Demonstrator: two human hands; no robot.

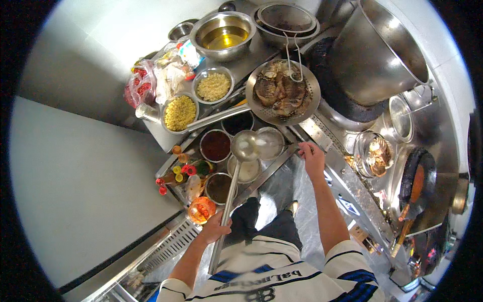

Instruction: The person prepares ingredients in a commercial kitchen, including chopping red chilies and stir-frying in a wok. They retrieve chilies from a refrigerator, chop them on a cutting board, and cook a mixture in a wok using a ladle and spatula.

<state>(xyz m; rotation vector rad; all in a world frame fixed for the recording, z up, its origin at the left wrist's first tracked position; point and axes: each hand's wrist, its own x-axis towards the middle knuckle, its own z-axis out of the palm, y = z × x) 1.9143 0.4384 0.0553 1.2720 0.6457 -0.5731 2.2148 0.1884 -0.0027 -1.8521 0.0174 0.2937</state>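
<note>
My left hand (pixel 216 229) grips the long handle of a metal ladle (pixel 244 146). The ladle's bowl hangs over several round seasoning containers, among them one of dark red sauce (pixel 215 145) and one of white contents (pixel 247 170). My right hand (pixel 313 158) is at the counter's metal edge, fingers bent close to a thin dark piece beside a container (pixel 270 143); whether it holds that piece is unclear. Beyond the ladle, a perforated metal strainer (pixel 253 111) holds browned fish-like pieces (pixel 281 88), with a wire-handled sieve (pixel 288 18) behind it.
Bowls of chopped yellow bits (pixel 180 113), minced garlic-like bits (pixel 213 87) and yellow oil (pixel 225 37) stand at the back left. Bottles (pixel 188 170) and an orange-red jar (pixel 201 210) line the near left. A large tilted pot (pixel 371 56) and a dark wok (pixel 417 181) occupy the right.
</note>
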